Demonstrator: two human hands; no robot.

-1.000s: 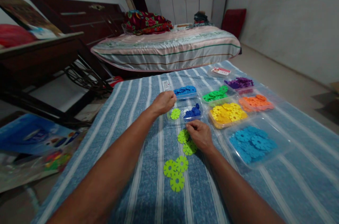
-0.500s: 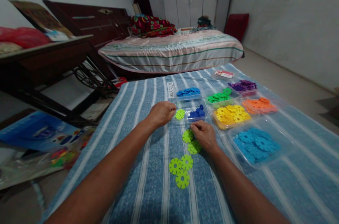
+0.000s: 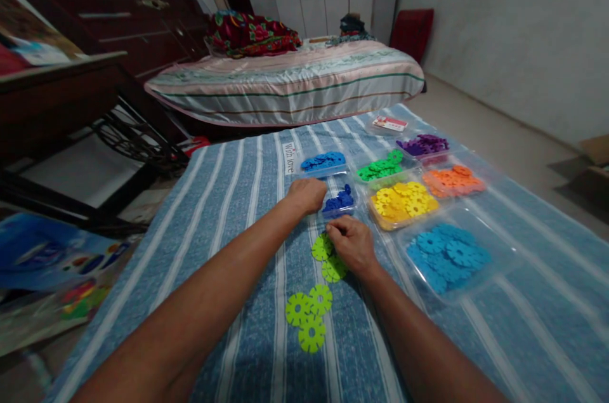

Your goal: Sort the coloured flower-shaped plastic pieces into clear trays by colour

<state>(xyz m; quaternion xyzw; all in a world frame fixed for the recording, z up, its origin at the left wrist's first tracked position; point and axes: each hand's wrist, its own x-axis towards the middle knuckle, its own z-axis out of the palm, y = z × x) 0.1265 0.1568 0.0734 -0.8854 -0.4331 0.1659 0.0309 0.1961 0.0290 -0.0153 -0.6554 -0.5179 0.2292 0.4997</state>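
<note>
By navy discs (image 3: 339, 200), L hand (image 3: 308, 195) curled; R hand (image 3: 352, 243) apart, nr lime discs (image 3: 333, 273). Can't see grips; light touch best w/ overlaps.

a floral red blanket (image 3: 257, 35) lies bunched on the bed (image 3: 295, 87).

We see lime discs (image 3: 304, 339) of smooth, matt plastic, clear boxes (image 3: 499, 251) of glossy plastic, and matt, woven-looking striped cloth (image 3: 223, 187); we also notice a satiny bedspread (image 3: 285, 89) and a smooth, wood-like headboard (image 3: 118, 28).
</note>
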